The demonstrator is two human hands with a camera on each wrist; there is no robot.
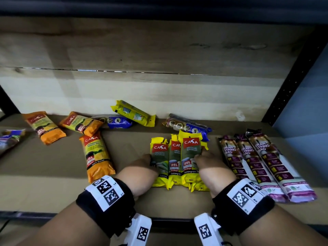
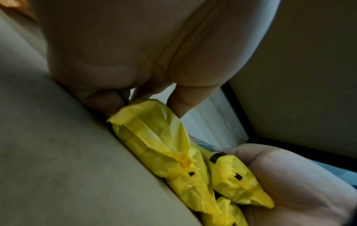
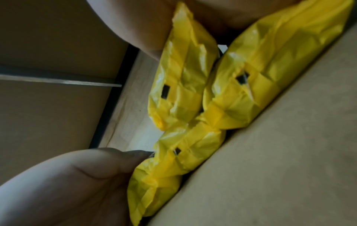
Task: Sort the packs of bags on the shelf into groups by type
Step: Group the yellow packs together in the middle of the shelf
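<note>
Several yellow Casa 25L packs [image 1: 174,162] lie side by side at the shelf's front centre, and the rightmost one [image 1: 191,157] rides on top of another. My left hand [image 1: 145,162] holds the leftmost yellow pack [image 2: 154,137], fingers along its side and thumb [image 2: 181,105] on top. My right hand [image 1: 204,156] grips the raised pack [image 3: 183,68], thumb on its face and fingers behind its right edge. Three orange Casa 30L packs [image 1: 96,157] lie scattered to the left. Three purple drawstring-bag packs [image 1: 262,164] lie in a row on the right.
Blue packs [image 1: 119,122] and a yellow-and-blue pack [image 1: 133,113] lie against the back wall [image 1: 159,96], with another blue pack [image 1: 190,126] behind the yellow group. One more pack [image 1: 9,139] sits at the far left. A black upright [image 1: 292,82] bounds the shelf on the right.
</note>
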